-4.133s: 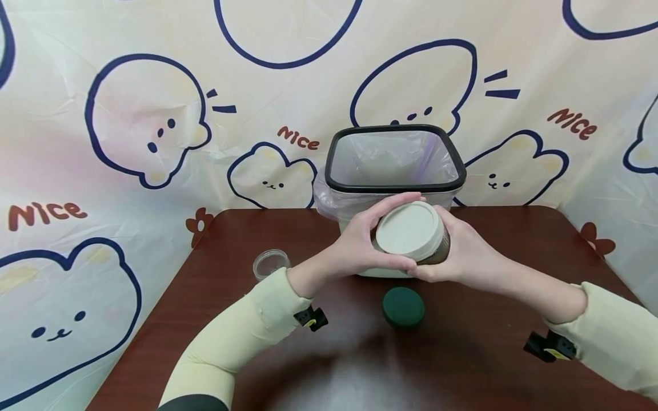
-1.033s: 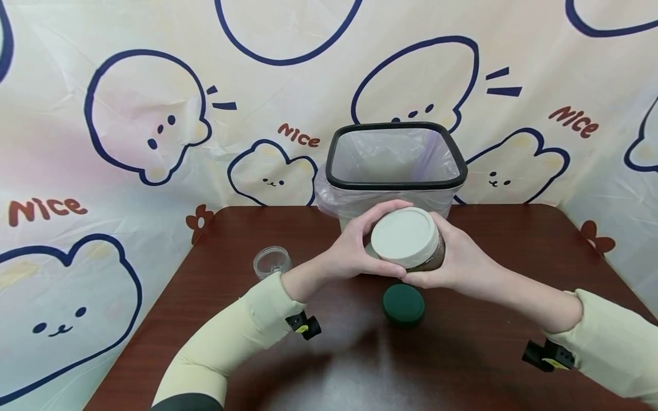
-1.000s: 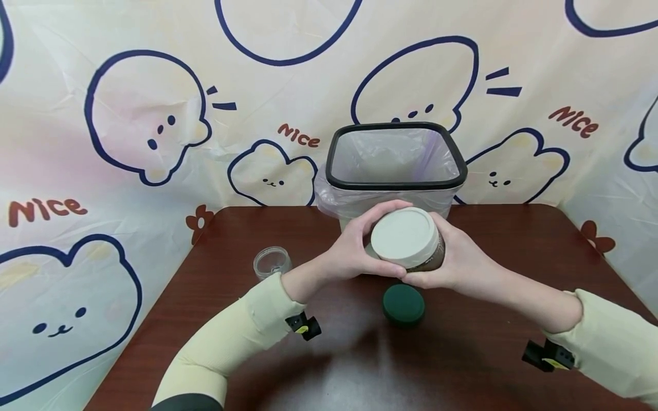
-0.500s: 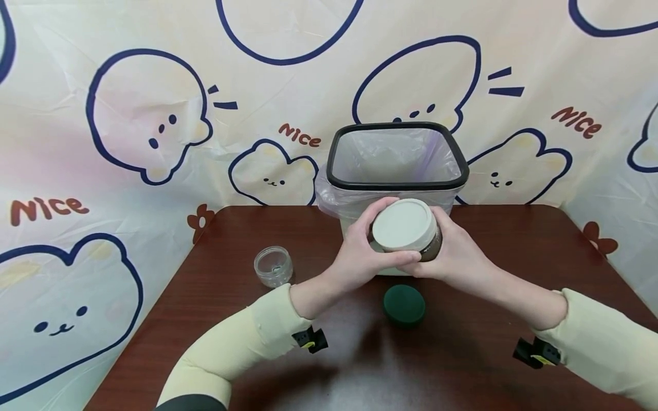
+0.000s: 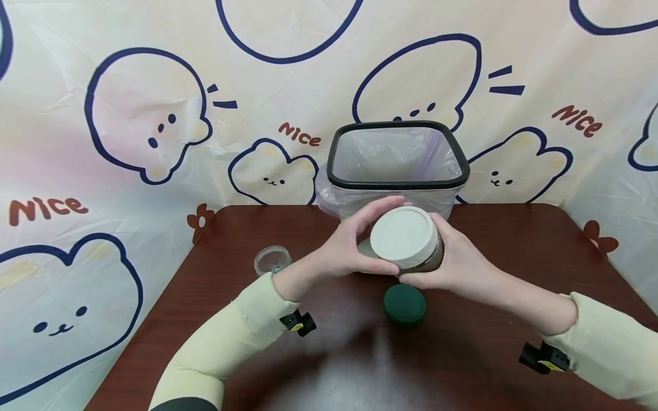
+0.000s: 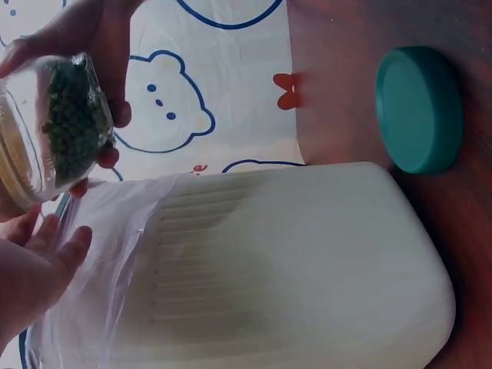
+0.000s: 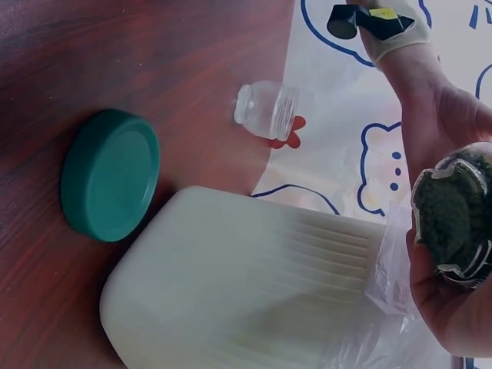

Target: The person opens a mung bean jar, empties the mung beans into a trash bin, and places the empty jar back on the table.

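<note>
A jar [image 6: 77, 123] of dark green granules, with a clear body and a white screw lid [image 5: 403, 237], is held up above the table, tilted. My right hand [image 5: 462, 257] grips the jar's body from the right, fingers wrapped behind it. My left hand [image 5: 341, 245] curls round the lid from the left, thumb at the lid's near edge and index finger along its far side. In the left wrist view, the left fingers [image 6: 73, 246] show spread close below the jar.
Behind the hands stands a pale bin with a black rim [image 5: 398, 186] and a plastic liner. A green round lid [image 5: 404, 304] lies on the dark wooden table [image 5: 488, 354] in front. A small clear jar [image 7: 265, 110] stands to the left, partly behind the left sleeve.
My left hand has shifted left and turned round the lid, its thumb moving back from the lid's near side. The jar has come slightly lower and nearer, still in the right hand.
</note>
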Action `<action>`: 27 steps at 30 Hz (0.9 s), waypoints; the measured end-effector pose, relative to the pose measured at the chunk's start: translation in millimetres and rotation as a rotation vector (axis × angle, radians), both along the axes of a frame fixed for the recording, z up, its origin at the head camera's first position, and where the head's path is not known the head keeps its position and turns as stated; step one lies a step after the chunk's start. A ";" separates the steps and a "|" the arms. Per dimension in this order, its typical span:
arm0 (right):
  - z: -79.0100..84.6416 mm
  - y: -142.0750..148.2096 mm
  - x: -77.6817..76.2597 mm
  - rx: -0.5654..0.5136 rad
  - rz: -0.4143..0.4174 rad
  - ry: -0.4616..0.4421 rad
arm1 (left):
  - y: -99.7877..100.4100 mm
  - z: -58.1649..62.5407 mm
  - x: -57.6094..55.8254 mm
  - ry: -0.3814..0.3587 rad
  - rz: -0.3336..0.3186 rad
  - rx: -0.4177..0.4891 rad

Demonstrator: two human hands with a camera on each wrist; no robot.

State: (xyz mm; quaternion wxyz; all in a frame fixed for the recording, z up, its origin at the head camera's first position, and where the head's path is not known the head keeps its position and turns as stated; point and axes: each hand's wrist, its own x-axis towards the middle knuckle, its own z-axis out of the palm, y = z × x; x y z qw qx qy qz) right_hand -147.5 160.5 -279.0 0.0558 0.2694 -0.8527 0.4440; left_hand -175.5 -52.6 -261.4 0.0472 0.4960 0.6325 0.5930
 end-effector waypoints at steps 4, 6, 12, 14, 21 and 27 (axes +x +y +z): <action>-0.5 -1.0 0.8 0.010 0.004 -0.005 | 0.5 0.5 0.8 0.023 0.009 -0.015; -1.0 -1.2 1.3 0.010 0.002 -0.006 | 1.1 0.0 2.3 0.015 0.024 -0.018; -1.8 -1.5 2.0 0.030 -0.059 0.009 | 6.8 -0.1 10.1 -0.035 0.157 -0.013; -2.4 -1.7 1.0 0.049 -0.096 0.024 | 9.6 -0.3 14.6 -0.061 0.237 -0.018; -4.8 0.0 -1.7 0.076 -0.129 0.033 | 14.3 1.2 27.1 -0.077 0.385 -0.091; -6.0 1.4 -1.7 0.079 -0.117 0.033 | 9.7 1.4 24.9 -0.069 0.336 -0.142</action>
